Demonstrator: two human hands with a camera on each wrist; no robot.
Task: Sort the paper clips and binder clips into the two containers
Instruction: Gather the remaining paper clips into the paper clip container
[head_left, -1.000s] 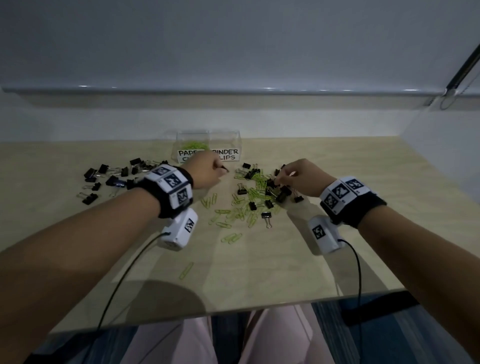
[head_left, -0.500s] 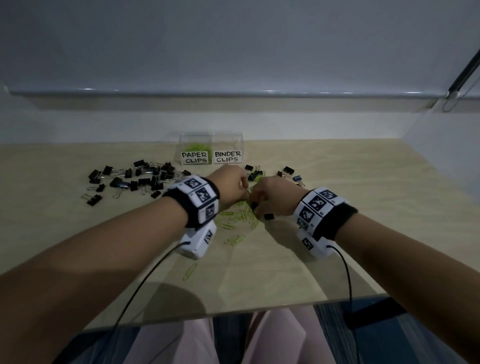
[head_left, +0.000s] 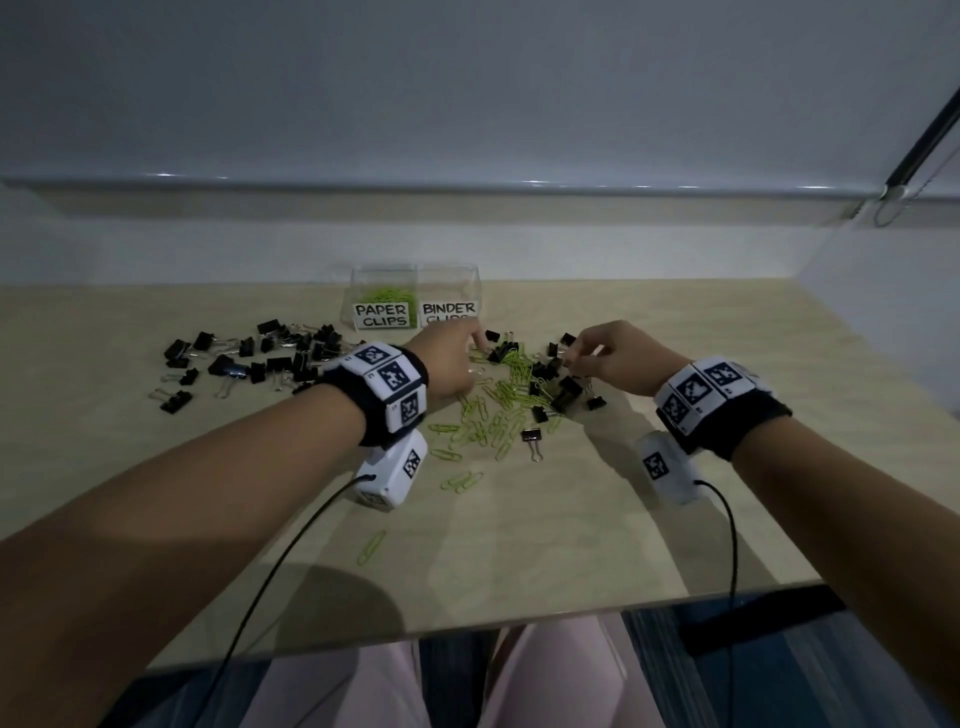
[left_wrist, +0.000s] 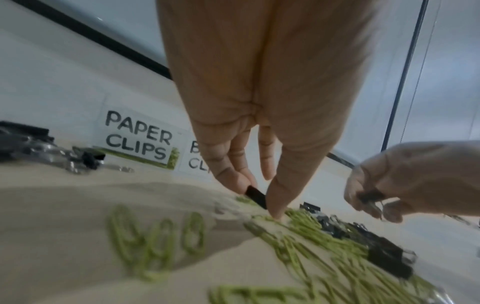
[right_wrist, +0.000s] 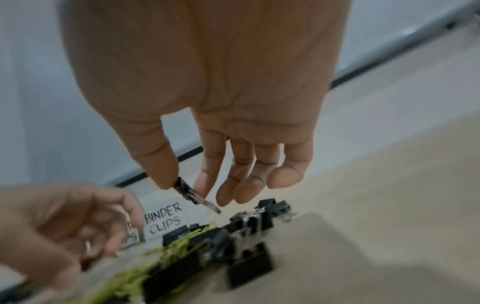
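My left hand (head_left: 479, 347) reaches over the mixed pile of green paper clips (head_left: 511, 397) and black binder clips (head_left: 558, 379) at mid-table. Its thumb and forefinger pinch a black binder clip (left_wrist: 255, 195) just above the table. My right hand (head_left: 572, 358) hovers over the pile's right side and pinches a small binder clip (right_wrist: 192, 193) by its wire handle. Behind the pile stand two clear containers. The one labelled PAPER CLIPS (head_left: 382, 314) holds green clips. The one labelled BINDER CLIPS (head_left: 451, 307) is partly hidden by my left hand.
A second spread of black binder clips (head_left: 260, 358) lies to the left of the containers. Stray green paper clips (head_left: 371, 546) lie nearer the front edge. A white wall and ledge (head_left: 467, 187) close off the back, and a wall stands at the right.
The hands were pressed together over the pile half a second ago. They have since parted, the left toward the containers and the right to the pile's right side, each pinching a binder clip.
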